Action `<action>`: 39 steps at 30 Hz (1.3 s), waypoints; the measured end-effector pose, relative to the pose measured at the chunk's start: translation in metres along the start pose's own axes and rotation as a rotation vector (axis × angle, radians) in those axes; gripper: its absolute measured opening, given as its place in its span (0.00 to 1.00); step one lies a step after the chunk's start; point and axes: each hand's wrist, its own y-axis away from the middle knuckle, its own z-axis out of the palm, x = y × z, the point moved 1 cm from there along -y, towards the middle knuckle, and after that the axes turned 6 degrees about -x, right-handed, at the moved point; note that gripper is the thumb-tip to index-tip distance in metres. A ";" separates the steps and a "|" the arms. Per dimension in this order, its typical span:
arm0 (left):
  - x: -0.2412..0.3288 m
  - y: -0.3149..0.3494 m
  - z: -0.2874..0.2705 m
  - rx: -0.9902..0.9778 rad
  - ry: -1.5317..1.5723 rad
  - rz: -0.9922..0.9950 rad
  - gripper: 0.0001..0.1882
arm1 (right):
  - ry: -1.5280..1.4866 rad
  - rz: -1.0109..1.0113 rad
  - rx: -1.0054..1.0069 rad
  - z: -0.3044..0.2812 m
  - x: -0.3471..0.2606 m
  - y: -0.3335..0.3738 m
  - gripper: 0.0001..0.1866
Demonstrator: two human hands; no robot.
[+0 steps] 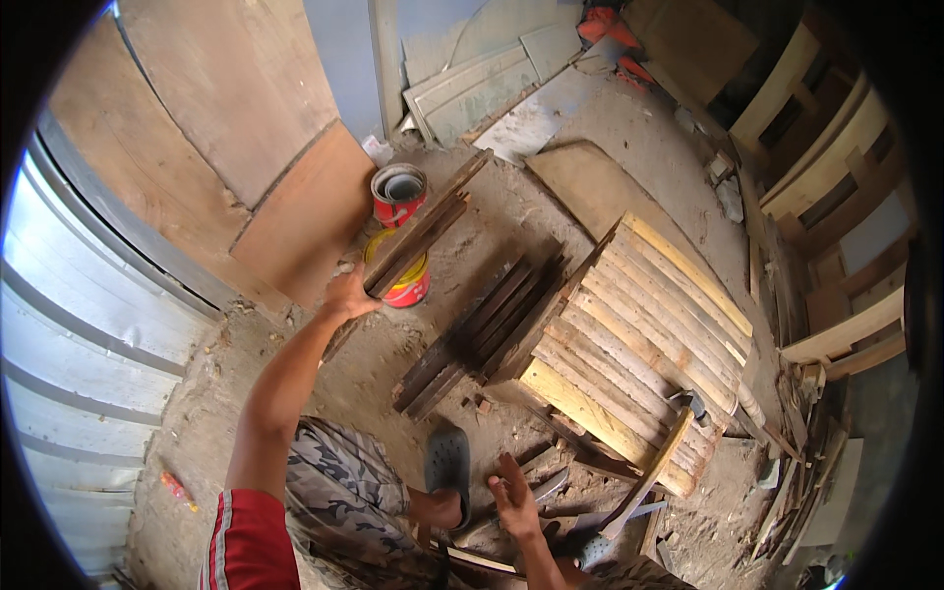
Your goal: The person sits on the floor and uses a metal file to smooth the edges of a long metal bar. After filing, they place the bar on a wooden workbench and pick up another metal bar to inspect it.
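Note:
My left hand (349, 297) is closed around dark wooden slats (425, 234), held up at a slant in front of the paint buckets. Open and holding nothing, my right hand (513, 500) has its fingers stretched out above the littered ground near my feet. To its right stands a slatted wooden platform (629, 334) of pale boards. A hammer (661, 457) with a wooden handle leans over the platform's near edge, its head on the boards. Between my left hand and the platform lies a stack of dark slats (492, 320).
A red bucket (395, 202) and a yellow-and-red bucket (405, 285) stand beyond my left hand. Plywood sheets (295, 216) lean on the left wall, above corrugated metal (88, 374). Wooden frames (836, 187) stand at the right. A saw blade (629, 513) lies near my feet among scraps.

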 end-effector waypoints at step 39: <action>0.176 0.196 0.239 -0.263 0.091 0.225 0.32 | 0.843 0.255 -0.080 -0.039 0.312 0.088 0.07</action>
